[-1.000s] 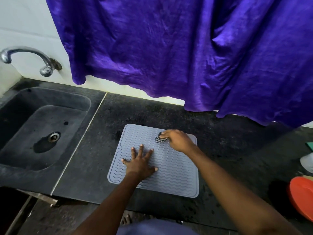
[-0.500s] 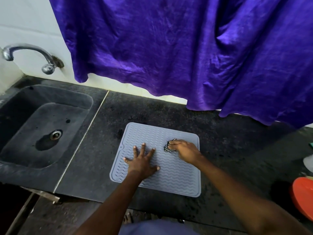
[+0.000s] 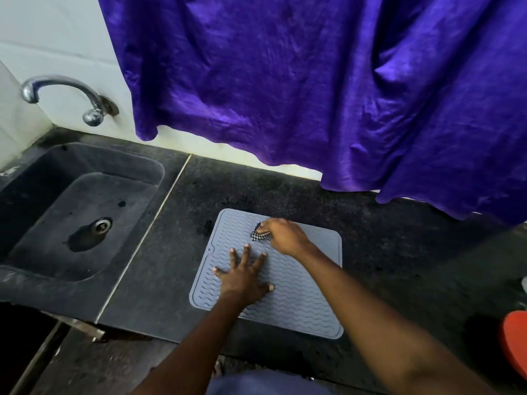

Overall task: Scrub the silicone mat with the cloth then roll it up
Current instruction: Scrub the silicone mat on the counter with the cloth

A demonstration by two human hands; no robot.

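Right now the right hand (image 3: pixel 285 236) sits on the far part of the grey square silicone mat with wavy ridges (image 3: pixel 299 306), fingers curled tight around a small black-and-white checked cloth (image 3: pixel 258 236) — the cloth is bunched at the fingertips and touching the ridges. Just beside it, nearer the body, the left hand (image 3: pixel 245 276) lies palm down on the mat, fingers straight and spread wide. The mat lies flat and unrolled on the dark stone counter (image 3: pixel 385 266), near its front edge. Off to the left, past a pale seam, there's the dark sunken sink (image 3: pixel 57 223), with a curved chrome tap (image 3: pixel 62 89) on the white wall above it. A purple curtain (image 3: pixel 313 95) hangs across the back — and at the far right edge an orange round object (image 3: pixel 516 343) pokes in.
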